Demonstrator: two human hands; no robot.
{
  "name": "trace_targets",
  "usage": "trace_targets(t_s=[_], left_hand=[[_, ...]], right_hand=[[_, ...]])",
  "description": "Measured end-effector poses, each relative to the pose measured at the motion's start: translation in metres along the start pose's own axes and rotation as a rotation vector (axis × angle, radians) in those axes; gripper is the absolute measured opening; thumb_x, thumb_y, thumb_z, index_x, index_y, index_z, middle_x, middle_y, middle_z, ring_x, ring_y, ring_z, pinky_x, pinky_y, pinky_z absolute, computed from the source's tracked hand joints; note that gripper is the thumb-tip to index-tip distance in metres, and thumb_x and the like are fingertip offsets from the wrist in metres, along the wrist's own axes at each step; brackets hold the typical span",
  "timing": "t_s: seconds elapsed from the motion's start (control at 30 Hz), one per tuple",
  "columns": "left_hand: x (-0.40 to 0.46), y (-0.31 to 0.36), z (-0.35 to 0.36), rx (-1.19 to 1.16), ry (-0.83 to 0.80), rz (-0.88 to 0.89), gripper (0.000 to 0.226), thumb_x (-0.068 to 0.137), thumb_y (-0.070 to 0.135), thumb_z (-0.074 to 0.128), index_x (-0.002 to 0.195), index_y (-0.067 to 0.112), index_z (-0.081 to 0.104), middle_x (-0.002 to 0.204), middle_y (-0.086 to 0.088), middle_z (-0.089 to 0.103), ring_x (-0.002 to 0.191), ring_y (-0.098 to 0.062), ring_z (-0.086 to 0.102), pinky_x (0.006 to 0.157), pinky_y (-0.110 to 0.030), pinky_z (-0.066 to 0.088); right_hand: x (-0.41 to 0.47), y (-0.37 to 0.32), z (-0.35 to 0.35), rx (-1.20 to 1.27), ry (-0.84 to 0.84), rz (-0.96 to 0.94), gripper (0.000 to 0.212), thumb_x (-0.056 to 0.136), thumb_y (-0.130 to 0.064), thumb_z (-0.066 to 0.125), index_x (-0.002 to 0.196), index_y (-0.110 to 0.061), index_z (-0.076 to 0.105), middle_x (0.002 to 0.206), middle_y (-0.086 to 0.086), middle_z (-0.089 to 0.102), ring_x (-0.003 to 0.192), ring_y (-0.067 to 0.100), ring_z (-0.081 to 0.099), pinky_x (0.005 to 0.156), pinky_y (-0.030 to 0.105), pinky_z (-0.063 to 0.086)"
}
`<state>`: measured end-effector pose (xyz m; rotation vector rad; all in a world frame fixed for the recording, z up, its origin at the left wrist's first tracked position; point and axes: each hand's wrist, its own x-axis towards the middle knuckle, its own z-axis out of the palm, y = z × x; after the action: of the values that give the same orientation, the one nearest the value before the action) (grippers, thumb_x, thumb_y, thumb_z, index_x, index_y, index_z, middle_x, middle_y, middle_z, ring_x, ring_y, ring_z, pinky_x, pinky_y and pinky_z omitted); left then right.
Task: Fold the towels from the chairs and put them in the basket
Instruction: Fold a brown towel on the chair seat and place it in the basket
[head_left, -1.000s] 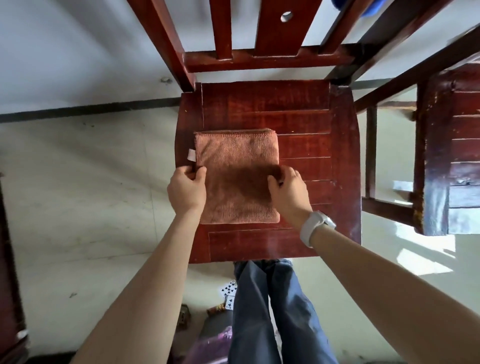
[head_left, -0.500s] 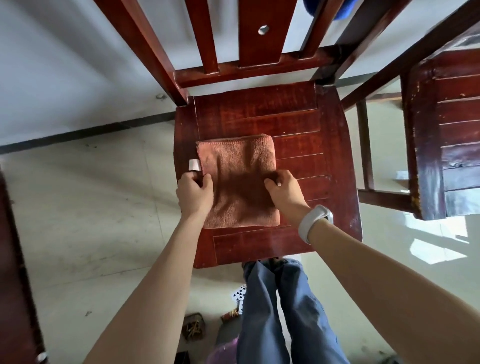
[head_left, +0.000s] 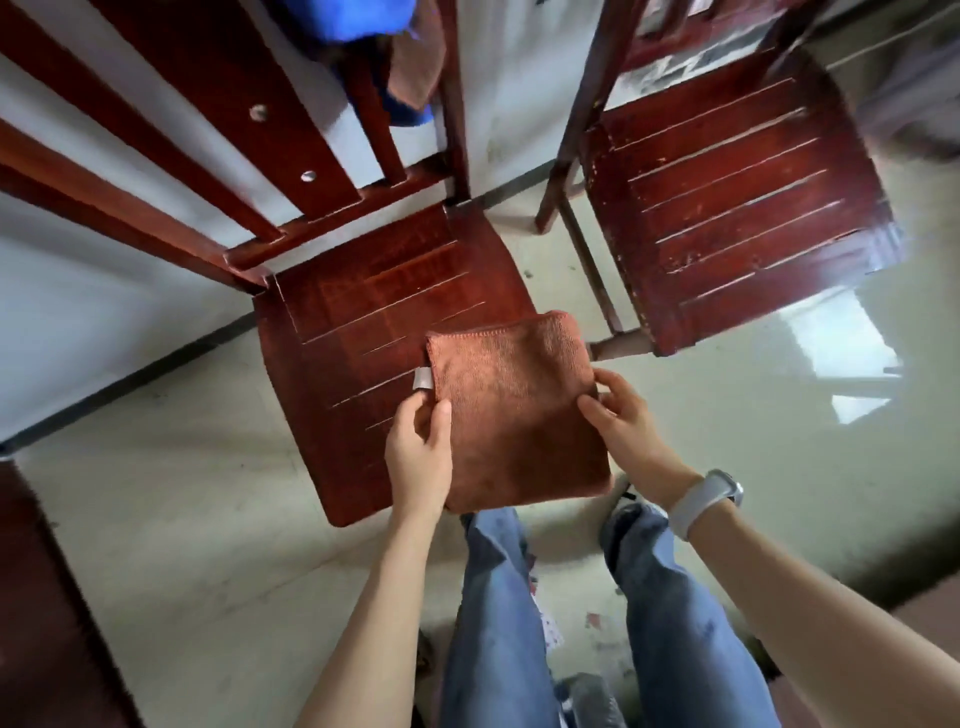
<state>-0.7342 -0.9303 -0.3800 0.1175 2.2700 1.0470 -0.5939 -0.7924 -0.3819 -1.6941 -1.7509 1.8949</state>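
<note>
A folded brown towel (head_left: 519, 410) with a small white tag is lifted off the near chair's seat (head_left: 363, 332) and hangs partly past its right edge. My left hand (head_left: 420, 452) grips the towel's left edge, thumb on top. My right hand (head_left: 623, 421) pinches its right edge; a white watch sits on that wrist. A blue towel (head_left: 358, 31) and a brown towel (head_left: 421, 67) hang over the near chair's backrest at the top. No basket is in view.
A second red wooden chair (head_left: 737, 208) stands to the right with a bare slatted seat. My jeans-clad legs (head_left: 519, 623) stand on pale tiled floor below the towel. Dark wooden furniture (head_left: 31, 597) edges the lower left. Small items lie on the floor by my feet.
Both hands lifted the folded towel off the seat and carried it right, toward the chair's edge. My view swung right, bringing the second chair and hanging towels into sight.
</note>
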Motion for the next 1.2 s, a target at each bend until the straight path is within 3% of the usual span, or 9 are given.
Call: trace_targets(t_s=[0.1, 0.2, 0.5, 0.63, 0.7, 0.8, 0.93, 1.1, 1.2], left_hand=[[-0.043, 0.044, 0.042, 0.047, -0.1, 0.09, 0.031, 0.09, 0.023, 0.056, 0.117, 0.009, 0.056, 0.104, 0.003, 0.058, 0.101, -0.017, 0.056, 0.087, -0.024, 0.042], [-0.087, 0.094, 0.099, 0.09, -0.14, 0.214, 0.028, 0.09, 0.02, 0.055, 0.115, 0.008, 0.059, 0.1, 0.005, 0.057, 0.095, -0.012, 0.054, 0.079, -0.012, 0.036], [-0.239, 0.237, 0.309, 0.125, -0.395, 0.513, 0.027, 0.09, 0.013, 0.055, 0.115, 0.003, 0.059, 0.1, 0.003, 0.059, 0.091, -0.009, 0.054, 0.066, 0.002, 0.035], [-0.288, 0.296, 0.389, 0.146, -0.581, 0.534, 0.032, 0.09, 0.016, 0.056, 0.119, 0.004, 0.057, 0.102, 0.006, 0.057, 0.096, -0.009, 0.056, 0.081, -0.015, 0.041], [-0.305, 0.324, 0.428, 0.165, -0.672, 0.549, 0.032, 0.089, 0.017, 0.056, 0.119, 0.004, 0.057, 0.102, 0.004, 0.058, 0.097, -0.01, 0.057, 0.084, -0.021, 0.042], [-0.324, 0.362, 0.486, 0.192, -0.771, 0.561, 0.029, 0.088, 0.016, 0.058, 0.115, 0.005, 0.059, 0.101, 0.0, 0.061, 0.097, -0.014, 0.06, 0.087, -0.024, 0.045], [-0.332, 0.41, 0.565, 0.217, -0.843, 0.573, 0.027, 0.087, 0.016, 0.06, 0.112, 0.005, 0.061, 0.099, -0.004, 0.065, 0.094, -0.016, 0.062, 0.089, -0.03, 0.047], [-0.339, 0.5, 0.686, 0.244, -0.92, 0.585, 0.026, 0.087, 0.016, 0.06, 0.11, 0.006, 0.061, 0.098, -0.007, 0.066, 0.093, -0.019, 0.062, 0.091, -0.034, 0.048], [-0.348, 0.557, 0.752, 0.258, -0.94, 0.631, 0.024, 0.087, 0.016, 0.06, 0.109, 0.007, 0.062, 0.095, -0.005, 0.066, 0.091, -0.018, 0.062, 0.091, -0.035, 0.048]], right_hand=[[-0.027, 0.0, -0.072, 0.092, 0.095, 0.006, 0.028, 0.09, -0.003, 0.05, 0.11, -0.022, 0.055, 0.077, 0.0, 0.059, 0.063, -0.001, 0.057, 0.058, 0.009, 0.044], [-0.049, 0.004, -0.154, 0.217, 0.178, 0.03, 0.027, 0.091, -0.004, 0.049, 0.114, -0.017, 0.055, 0.087, 0.005, 0.061, 0.076, 0.014, 0.058, 0.067, 0.018, 0.047], [-0.126, 0.036, -0.423, 0.332, 0.53, 0.017, 0.028, 0.091, -0.006, 0.048, 0.119, -0.009, 0.053, 0.102, 0.012, 0.059, 0.087, 0.022, 0.057, 0.08, 0.035, 0.048], [-0.157, 0.052, -0.508, 0.386, 0.714, 0.017, 0.027, 0.092, -0.007, 0.049, 0.119, -0.007, 0.053, 0.102, 0.011, 0.059, 0.087, 0.022, 0.057, 0.08, 0.034, 0.048], [-0.166, 0.057, -0.543, 0.436, 0.801, 0.018, 0.026, 0.092, -0.008, 0.049, 0.118, -0.008, 0.053, 0.099, 0.007, 0.059, 0.083, 0.016, 0.057, 0.074, 0.026, 0.049], [-0.165, 0.063, -0.59, 0.515, 0.89, 0.029, 0.024, 0.091, -0.008, 0.049, 0.115, -0.01, 0.054, 0.097, 0.001, 0.058, 0.083, 0.009, 0.055, 0.07, 0.016, 0.046], [-0.139, 0.062, -0.662, 0.605, 0.971, 0.029, 0.023, 0.09, -0.006, 0.05, 0.113, -0.01, 0.055, 0.1, 0.005, 0.06, 0.088, 0.015, 0.056, 0.076, 0.023, 0.046], [-0.085, 0.044, -0.787, 0.631, 1.062, 0.021, 0.022, 0.09, -0.01, 0.052, 0.112, -0.016, 0.055, 0.093, -0.008, 0.059, 0.083, 0.001, 0.055, 0.066, 0.013, 0.043], [-0.059, 0.028, -0.856, 0.656, 1.105, 0.015, 0.021, 0.091, -0.013, 0.052, 0.111, -0.018, 0.055, 0.094, -0.009, 0.059, 0.085, 0.004, 0.056, 0.066, 0.015, 0.043]])
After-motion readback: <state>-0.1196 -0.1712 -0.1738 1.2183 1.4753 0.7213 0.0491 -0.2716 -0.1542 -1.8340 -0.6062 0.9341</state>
